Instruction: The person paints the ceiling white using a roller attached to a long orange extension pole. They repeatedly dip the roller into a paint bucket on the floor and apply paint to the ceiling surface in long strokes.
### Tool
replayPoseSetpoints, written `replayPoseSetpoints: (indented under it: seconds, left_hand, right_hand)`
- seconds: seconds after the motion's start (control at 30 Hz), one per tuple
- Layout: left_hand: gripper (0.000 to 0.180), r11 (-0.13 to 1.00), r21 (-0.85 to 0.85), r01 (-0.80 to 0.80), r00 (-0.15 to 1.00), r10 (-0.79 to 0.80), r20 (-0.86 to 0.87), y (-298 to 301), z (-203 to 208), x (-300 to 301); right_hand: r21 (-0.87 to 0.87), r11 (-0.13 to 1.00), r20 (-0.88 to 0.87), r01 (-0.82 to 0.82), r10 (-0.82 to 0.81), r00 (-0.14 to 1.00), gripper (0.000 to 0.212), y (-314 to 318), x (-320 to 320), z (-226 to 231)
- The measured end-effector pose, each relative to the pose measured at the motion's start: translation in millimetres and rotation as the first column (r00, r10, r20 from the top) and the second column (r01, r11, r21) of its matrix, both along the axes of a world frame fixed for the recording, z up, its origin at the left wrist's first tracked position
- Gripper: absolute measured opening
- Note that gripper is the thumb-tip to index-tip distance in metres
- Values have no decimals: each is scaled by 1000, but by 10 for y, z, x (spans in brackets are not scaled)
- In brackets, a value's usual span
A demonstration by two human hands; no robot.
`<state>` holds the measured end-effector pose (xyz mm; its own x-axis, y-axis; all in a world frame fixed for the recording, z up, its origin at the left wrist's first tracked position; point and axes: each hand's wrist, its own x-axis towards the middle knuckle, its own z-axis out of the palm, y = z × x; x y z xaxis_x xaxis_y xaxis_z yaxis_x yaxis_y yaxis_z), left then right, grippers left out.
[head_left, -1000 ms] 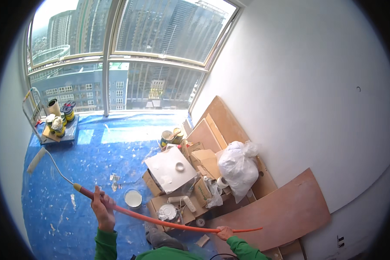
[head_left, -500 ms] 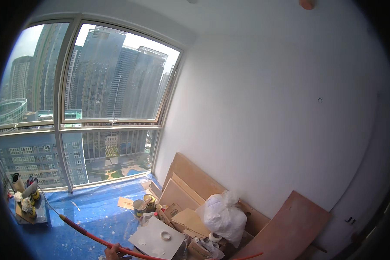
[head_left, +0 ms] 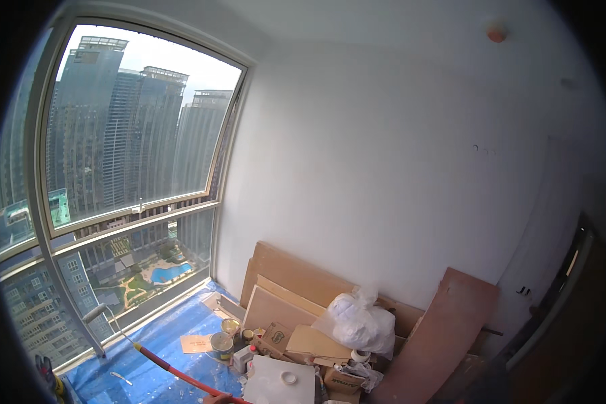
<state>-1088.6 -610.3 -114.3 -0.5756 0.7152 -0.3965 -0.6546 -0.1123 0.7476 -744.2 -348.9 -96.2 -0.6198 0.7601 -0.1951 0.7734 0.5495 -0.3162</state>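
My left hand (head_left: pixel 217 399) shows only in part at the bottom edge, its fingers wrapped round the red pole of a paint roller (head_left: pixel 175 372). The pole slants up and to the left, ending in a thin wire frame. The grey roller sleeve (head_left: pixel 95 313) appears in front of the lower window pane; whether it touches anything I cannot tell. My right hand is out of view, and so is the rear end of the pole.
Blue sheeting (head_left: pixel 151 343) covers the floor. Paint cans (head_left: pixel 222 343), cardboard (head_left: pixel 274 339), a white plastic bag (head_left: pixel 363 323) and a grey board with a tape roll (head_left: pixel 288 378) lie along the white wall (head_left: pixel 370 168). A brown panel (head_left: pixel 441 330) leans at right. A window (head_left: pixel 141 128) tilts outward.
The view has turned to the right. The roller sleeve has come up and away from the cans at the far left, and my left hand still grips the pole.
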Motion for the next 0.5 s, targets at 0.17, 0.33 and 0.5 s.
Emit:
replayPoseSetpoints:
  seconds: [0.17,0.33,0.5]
  left_hand:
    - [25,992,57,114,989,-108,-97,-301,151,-564]
    - [23,973,-11,232,973,-232,4,-426,-314,-865]
    - [22,937,-36,348,936,-345,72,-604,-692,-894]
  right_hand:
    - [24,995,-149,97,-93,985,48,-889,-357,545]
    - [64,970,-10,234,-234,972,48,-1448,-307,267]
    - [135,926,59,353,-363,930,49,-2079,88,-285]
